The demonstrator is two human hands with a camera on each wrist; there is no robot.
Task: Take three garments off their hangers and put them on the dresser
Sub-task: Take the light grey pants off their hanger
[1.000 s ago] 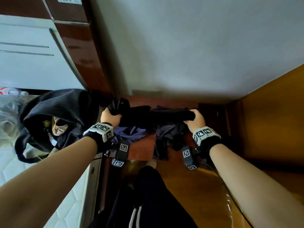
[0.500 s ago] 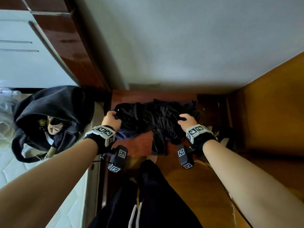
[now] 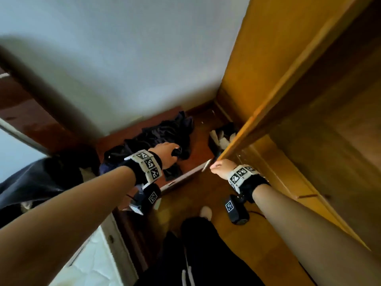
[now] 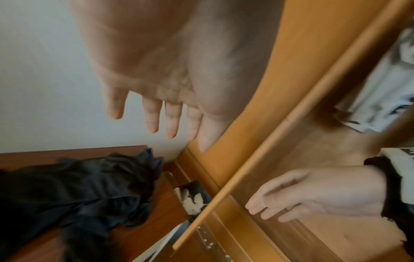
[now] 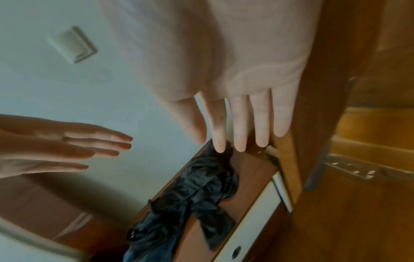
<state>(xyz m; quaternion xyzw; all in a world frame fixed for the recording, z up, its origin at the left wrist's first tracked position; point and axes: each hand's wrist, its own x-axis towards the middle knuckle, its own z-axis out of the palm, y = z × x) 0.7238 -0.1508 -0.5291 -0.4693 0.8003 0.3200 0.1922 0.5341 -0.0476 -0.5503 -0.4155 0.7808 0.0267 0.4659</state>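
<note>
Both our hands are free of cloth. Our left hand [image 4: 156, 74] hangs above the dresser [image 3: 198, 145] with fingers straight and spread, holding nothing. Our right hand [image 5: 226, 74] is just as open, fingers extended near the edge of the wardrobe door [image 3: 288, 83].

The dark garments [image 3: 162, 135] lie in a crumpled heap on the dresser's reddish top. In the right wrist view, part of the pile droops past the front edge, over the white drawer front [image 5: 253, 223].

That overhang is our main worry. If we brush it while turning back to the wardrobe, the loose fabric may slide and drag the heap to the floor.

The door edge is the second hazard. It stands between us and the wardrobe, so a quick reach could knock our right wrist against it.

We cannot tell how many garments are in the heap, so a miscount is possible.
</note>
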